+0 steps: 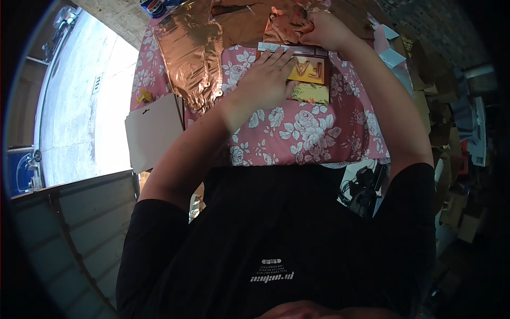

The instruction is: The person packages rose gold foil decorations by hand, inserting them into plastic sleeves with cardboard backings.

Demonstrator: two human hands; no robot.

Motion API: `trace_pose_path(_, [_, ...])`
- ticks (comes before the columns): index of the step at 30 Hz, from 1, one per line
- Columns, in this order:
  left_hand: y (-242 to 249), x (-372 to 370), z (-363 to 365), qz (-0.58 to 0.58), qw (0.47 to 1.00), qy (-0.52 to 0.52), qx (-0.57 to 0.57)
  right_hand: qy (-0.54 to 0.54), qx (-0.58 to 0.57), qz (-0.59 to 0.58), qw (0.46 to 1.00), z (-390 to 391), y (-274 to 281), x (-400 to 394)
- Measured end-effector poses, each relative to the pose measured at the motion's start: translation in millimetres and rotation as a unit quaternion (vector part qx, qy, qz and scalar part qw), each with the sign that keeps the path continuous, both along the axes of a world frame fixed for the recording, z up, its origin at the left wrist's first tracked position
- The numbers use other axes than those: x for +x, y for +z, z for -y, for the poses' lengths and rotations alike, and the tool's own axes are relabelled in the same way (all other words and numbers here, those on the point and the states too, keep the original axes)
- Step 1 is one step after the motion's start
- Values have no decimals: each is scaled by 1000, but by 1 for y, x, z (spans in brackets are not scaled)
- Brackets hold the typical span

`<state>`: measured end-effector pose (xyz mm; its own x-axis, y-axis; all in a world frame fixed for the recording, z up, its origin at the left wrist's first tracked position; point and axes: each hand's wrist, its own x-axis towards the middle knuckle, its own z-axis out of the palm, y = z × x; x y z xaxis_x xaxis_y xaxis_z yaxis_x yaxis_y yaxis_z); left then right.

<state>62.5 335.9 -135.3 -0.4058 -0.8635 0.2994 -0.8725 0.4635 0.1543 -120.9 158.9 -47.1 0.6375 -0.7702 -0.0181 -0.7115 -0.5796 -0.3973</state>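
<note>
My left hand (268, 77) lies flat with its fingers spread, pressing on a flat printed packet (311, 69). Gold balloon-style letters show upside down on the packet's yellow front, and my palm hides its left part. Beyond the packet's far edge, my right hand (326, 31) has its fingers closed on a crumpled copper-coloured foil balloon (287, 25), which reaches down to the packet's top edge. Whether some of the foil is inside the packet cannot be made out. Another flat copper foil balloon (191, 53) is spread out on the left.
A pink tablecloth with white roses (308, 130) covers the table. More copper foil (239, 29) lies along the far side. A pale card (154, 127) leans at the left edge, near a blue can-like object (154, 6). Cardboard boxes (419, 106) are stacked on the right.
</note>
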Motion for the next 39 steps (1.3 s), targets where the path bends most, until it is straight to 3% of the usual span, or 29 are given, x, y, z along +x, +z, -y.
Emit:
trace_pose_path(3, [0, -1, 1, 20, 1000, 8, 17, 25, -37, -33, 998, -38, 15, 2])
trace_pose_path(5, [0, 0, -1, 29, 999, 12, 16, 71, -14, 54, 996, -60, 8, -1])
trace_pose_path(8, [7, 1, -3, 42, 999, 12, 1, 98, -71, 65, 991, -69, -27, -17])
trace_pose_path(10, [17, 2, -3, 26, 994, 1, 109, 59, -90, 32, 994, -85, -45, -22])
trace_pose_path(14, [21, -3, -6, -37, 986, 39, 157, 25, -173, 82, 981, -108, -73, -34])
trace_pose_path(16, [9, -3, -12, -104, 990, 20, -94, 37, -201, 96, 974, -113, -83, -36])
trace_pose_path(20, [12, -8, -25, -91, 990, -9, -107, 40, -226, 69, 971, -125, -76, -35])
trace_pose_path(22, [19, -7, -23, -89, 962, -93, -241, 43, -230, 79, 969, -122, -80, -36])
trace_pose_path(23, [27, -8, -19, -89, 962, -94, -241, 47, -234, 88, 967, -121, -82, -37])
trace_pose_path(25, [42, -9, -2, -107, 975, -49, -189, 26, -199, 54, 978, -126, -71, -34])
trace_pose_path(27, [19, 3, 21, -69, 989, -41, -120, 5, -163, 20, 986, -125, -71, -34])
trace_pose_path(29, [5, 13, 29, -28, 998, -32, -53, 57, -226, 93, 968, -117, -80, -35])
trace_pose_path(31, [-2, 19, 32, 13, 999, -33, 17, 49, -184, 109, 976, -115, -82, -39])
trace_pose_path(33, [-1, 19, 31, 13, 999, -34, 11, 39, -141, 124, 981, -117, -72, -42])
trace_pose_path(39, [1, 16, 23, 9, 1000, -24, -1, 18, -223, 194, 955, -134, -58, -50])
